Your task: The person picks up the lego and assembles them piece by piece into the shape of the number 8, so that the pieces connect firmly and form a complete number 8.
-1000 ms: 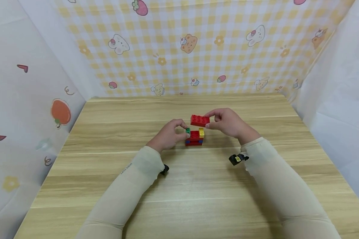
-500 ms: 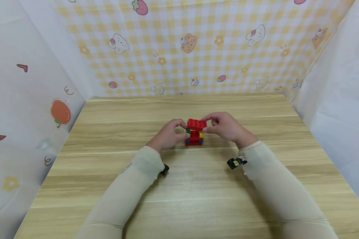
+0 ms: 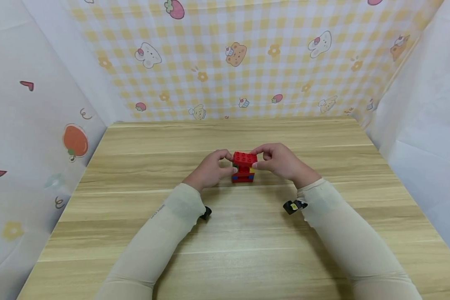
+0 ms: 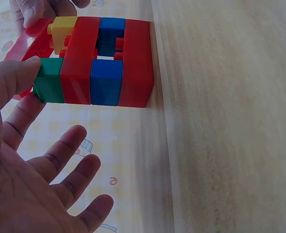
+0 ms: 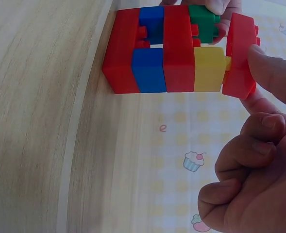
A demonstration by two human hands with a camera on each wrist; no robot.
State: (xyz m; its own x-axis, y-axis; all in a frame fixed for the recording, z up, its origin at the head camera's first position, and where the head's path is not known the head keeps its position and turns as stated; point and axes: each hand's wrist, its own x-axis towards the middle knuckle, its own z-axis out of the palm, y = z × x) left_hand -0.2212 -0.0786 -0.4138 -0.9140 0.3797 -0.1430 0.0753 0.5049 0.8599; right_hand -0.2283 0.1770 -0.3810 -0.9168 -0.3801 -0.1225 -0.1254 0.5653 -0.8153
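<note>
A small tower of toy building bricks stands upright on the table. From the bottom it has a red brick [image 5: 122, 53], two blue bricks [image 5: 149, 71], another red brick [image 5: 178, 53], then a green brick [image 4: 49, 80] on the left and a yellow brick [image 5: 208, 69] on the right. My left hand [image 3: 209, 171] pinches the green brick between thumb and index finger, its other fingers spread. Between thumb and index finger my right hand [image 3: 283, 163] holds a red eight-stud brick [image 3: 245, 158] over the tower. That brick sits slightly tilted, with a yellow stud showing at its underside.
The wood-grain table [image 3: 232, 250] extends around the tower. Behind it hangs a yellow checked cloth [image 3: 210, 83] with cartoon prints. White cloth walls [image 3: 427, 125] stand at both sides. Dark wrist straps [image 3: 295, 206] show at the sleeve cuffs.
My right hand has brought the red eight-stud brick left and down, from above the yellow side to over both the green and yellow bricks. My left hand has stayed in place.
</note>
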